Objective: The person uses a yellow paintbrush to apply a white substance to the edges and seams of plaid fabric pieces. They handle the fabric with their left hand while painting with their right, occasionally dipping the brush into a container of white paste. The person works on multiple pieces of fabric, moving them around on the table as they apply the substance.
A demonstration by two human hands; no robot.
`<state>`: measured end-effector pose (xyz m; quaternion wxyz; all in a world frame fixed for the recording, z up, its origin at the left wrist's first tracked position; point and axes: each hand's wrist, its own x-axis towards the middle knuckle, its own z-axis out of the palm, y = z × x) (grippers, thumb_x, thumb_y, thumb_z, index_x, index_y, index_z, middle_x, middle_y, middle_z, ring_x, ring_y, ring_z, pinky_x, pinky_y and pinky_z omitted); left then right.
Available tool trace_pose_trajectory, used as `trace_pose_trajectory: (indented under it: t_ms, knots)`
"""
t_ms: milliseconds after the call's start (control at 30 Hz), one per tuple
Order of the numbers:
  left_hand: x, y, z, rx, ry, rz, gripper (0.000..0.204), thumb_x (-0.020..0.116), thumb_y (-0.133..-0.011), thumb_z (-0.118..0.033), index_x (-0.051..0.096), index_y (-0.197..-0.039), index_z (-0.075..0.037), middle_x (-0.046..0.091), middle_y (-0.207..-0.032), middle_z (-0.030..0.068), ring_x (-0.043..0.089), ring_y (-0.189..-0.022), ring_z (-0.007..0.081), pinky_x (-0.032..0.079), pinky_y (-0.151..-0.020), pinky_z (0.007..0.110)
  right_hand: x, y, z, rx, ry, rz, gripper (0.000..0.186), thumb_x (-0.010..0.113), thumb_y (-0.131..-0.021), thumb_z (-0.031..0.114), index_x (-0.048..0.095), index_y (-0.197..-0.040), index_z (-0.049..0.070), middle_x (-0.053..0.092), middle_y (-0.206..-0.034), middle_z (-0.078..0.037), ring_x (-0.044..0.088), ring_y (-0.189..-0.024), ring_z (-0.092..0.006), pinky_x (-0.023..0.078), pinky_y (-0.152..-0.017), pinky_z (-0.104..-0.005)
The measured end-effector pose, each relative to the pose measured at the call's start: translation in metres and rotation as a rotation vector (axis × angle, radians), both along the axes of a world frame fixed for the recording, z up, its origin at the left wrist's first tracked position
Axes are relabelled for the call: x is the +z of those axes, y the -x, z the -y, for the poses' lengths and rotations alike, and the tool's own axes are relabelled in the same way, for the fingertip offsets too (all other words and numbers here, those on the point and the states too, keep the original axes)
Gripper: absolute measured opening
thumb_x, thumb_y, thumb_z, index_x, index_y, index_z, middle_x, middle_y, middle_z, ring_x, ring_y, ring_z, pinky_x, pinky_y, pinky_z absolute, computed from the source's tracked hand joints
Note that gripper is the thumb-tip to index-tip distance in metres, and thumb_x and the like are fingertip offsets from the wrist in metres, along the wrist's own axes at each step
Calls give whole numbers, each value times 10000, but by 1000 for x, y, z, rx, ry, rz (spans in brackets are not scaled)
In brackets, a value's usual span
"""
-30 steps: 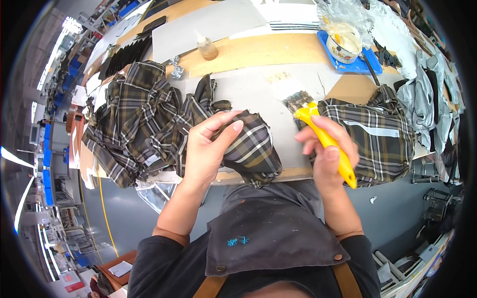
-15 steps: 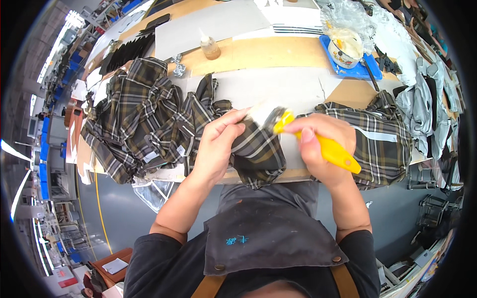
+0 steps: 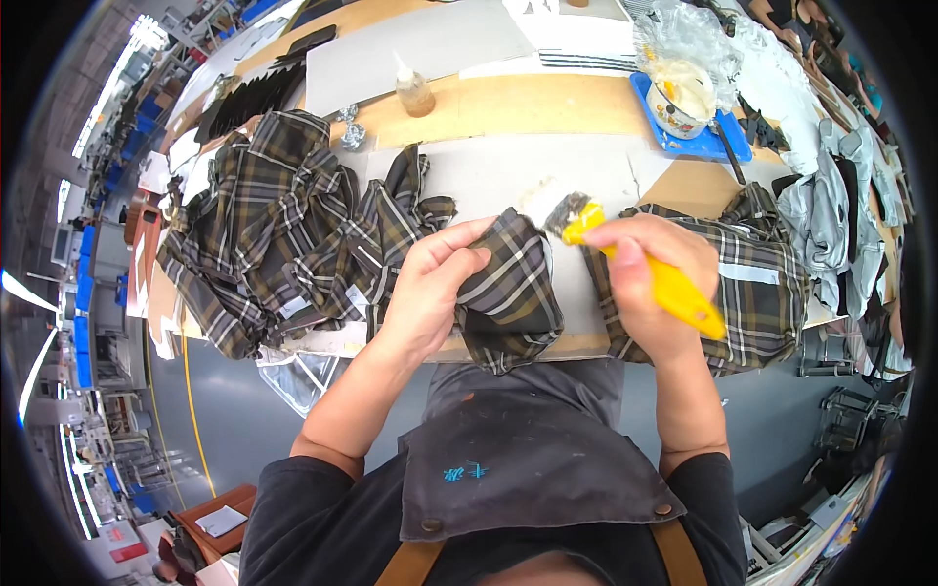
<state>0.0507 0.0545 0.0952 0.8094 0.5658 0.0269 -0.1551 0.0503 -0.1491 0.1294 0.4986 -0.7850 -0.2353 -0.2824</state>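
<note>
My left hand (image 3: pixel 440 273) pinches the upper left edge of a dark plaid fabric piece (image 3: pixel 508 303), which drapes over the table's front edge. My right hand (image 3: pixel 655 278) grips a yellow-handled brush (image 3: pixel 684 298), its glue-smeared bristles tilted toward the upper left, just right of that piece's top edge, over a pale board (image 3: pixel 483 176). A heap of matching plaid pieces (image 3: pixel 254 234) lies to the left, and a bundle of plaid fabric (image 3: pixel 757 288) with a white strip lies on the right.
A glue bottle (image 3: pixel 414 96) and crumpled foil (image 3: pixel 352 132) stand beyond the fabric. At back right a blue tray (image 3: pixel 702 145) holds an enamel pot (image 3: pixel 674 103) beside clear plastic. Silver-grey garments (image 3: pixel 845 234) hang at far right; people (image 3: pixel 772 20) are at the upper right edge.
The brush first swung down-left onto the held piece, then moved back slightly up and right. My left hand has moved a little rightward with the fabric, which is lifted higher at its top.
</note>
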Motion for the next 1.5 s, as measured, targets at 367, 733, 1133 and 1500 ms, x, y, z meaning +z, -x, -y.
trace_pose_trajectory:
  t_ms: [367, 733, 1133, 1500]
  knots:
    - [3, 0, -1, -38, 35, -8, 402, 439, -783, 31, 536, -1173, 39, 594, -1112, 76, 566, -962, 110, 440, -855, 243, 9, -2, 3, 68, -33, -279, 186, 510, -816, 98, 638, -758, -22, 649, -703, -90, 561, -567, -102, 445, -539, -239]
    - [-3, -1, -4, -59, 40, -58, 386, 455, -800, 0, 547, -1174, 21, 601, -1088, 59, 540, -954, 87, 399, -864, 224, 4, 6, 2, 255, -118, -365, 131, 527, -782, 59, 636, -741, -1, 650, -695, -91, 603, -574, -140, 468, -551, -247]
    - [-3, 1, -3, 25, 61, -71, 409, 442, -781, -11, 538, -1174, 46, 613, -1062, 113, 582, -939, 151, 447, -860, 262, 0, -3, 2, 137, -90, -154, 75, 548, -719, 14, 622, -704, 11, 628, -647, -105, 609, -546, -202, 476, -527, -270]
    - [3, 5, -7, 13, 119, -95, 442, 410, -747, 10, 527, -1170, 67, 615, -1059, 135, 602, -931, 175, 463, -854, 272, 0, -4, 1, 106, -99, -81, 100, 550, -752, 34, 634, -702, 14, 640, -660, -92, 603, -545, -164, 474, -533, -256]
